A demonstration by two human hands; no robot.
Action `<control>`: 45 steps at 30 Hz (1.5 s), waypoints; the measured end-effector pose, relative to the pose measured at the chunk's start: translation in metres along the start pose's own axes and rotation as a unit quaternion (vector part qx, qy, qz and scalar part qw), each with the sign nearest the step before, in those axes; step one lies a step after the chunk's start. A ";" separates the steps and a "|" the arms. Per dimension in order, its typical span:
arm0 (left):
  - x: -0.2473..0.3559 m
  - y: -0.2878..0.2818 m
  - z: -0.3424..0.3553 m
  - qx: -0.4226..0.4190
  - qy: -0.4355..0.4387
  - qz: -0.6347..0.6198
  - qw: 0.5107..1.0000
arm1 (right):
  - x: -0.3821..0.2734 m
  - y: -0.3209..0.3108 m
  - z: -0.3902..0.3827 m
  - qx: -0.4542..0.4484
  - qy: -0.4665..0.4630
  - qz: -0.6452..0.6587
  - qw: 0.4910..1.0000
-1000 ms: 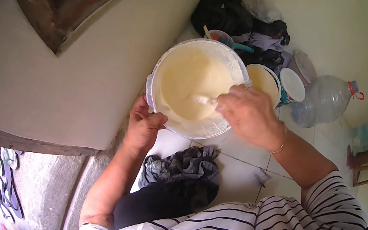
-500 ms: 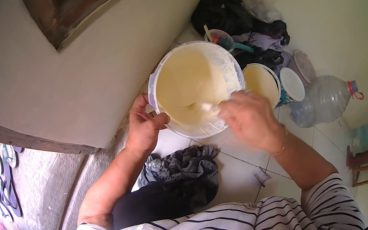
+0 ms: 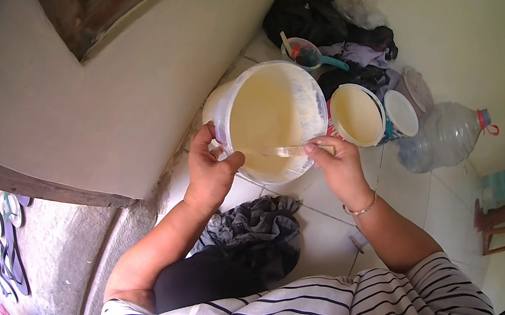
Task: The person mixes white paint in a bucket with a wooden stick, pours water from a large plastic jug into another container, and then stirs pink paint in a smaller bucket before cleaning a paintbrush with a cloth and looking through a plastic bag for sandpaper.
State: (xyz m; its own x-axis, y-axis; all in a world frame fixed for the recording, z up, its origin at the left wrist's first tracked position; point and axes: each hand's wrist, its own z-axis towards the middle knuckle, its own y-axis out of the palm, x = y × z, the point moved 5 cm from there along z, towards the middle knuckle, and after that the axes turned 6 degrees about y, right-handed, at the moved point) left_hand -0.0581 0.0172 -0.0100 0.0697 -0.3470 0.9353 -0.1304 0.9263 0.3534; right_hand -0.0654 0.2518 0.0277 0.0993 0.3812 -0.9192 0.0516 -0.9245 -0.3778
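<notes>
A large whitish plastic bucket (image 3: 320,96) tilts toward me, pale yellow paste-like stuff (image 3: 265,115) coating its inside. My left hand (image 3: 211,171) is closed on the left side of its rim, thumb toward the opening. In my right hand (image 3: 341,166), closed by the bucket's lower right rim, is a flat scraper (image 3: 288,151). Its light blade reaches across the bucket's mouth toward my left thumb. My fingers hide most of the handle.
Right of the bucket stand a smaller tub (image 3: 356,117) of pale yellow stuff and a white-topped container (image 3: 400,114). A big clear bottle (image 3: 440,138) lies beyond. Black bags (image 3: 302,12) and a blue-handled dipper (image 3: 302,52) sit behind. Dark cloth (image 3: 246,222) lies near me.
My right hand has moved down, and the scraper, blurred before, now shows plainly across the opening. The bucket has shifted slightly and turned, so more of its left outer side shows.
</notes>
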 end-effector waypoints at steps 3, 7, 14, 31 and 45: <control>0.006 -0.003 -0.002 0.009 -0.048 -0.035 0.998 | -0.009 -0.019 -0.003 0.019 0.052 0.086 0.995; 0.016 -0.006 -0.004 0.035 -0.089 -0.046 0.994 | -0.072 -0.053 -0.029 0.086 -0.071 -0.008 0.994; 0.007 -0.007 -0.002 0.027 -0.118 -0.047 0.992 | -0.119 -0.092 -0.065 0.132 -0.154 -0.057 0.978; -0.016 0.012 -0.004 -0.010 -0.210 -0.129 0.969 | -0.059 -0.050 -0.068 0.067 -0.314 -0.325 0.890; -0.015 0.012 -0.011 -0.017 -0.216 -0.050 0.975 | -0.066 -0.054 -0.068 0.035 -0.281 -0.326 0.902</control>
State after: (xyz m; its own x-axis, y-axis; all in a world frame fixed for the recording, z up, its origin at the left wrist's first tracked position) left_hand -0.0503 0.0348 -0.0205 -0.3435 -0.4576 0.8201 -0.1109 0.8869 0.4485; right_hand -0.0068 0.2773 0.1168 -0.4493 0.7971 -0.4034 -0.1477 -0.5116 -0.8464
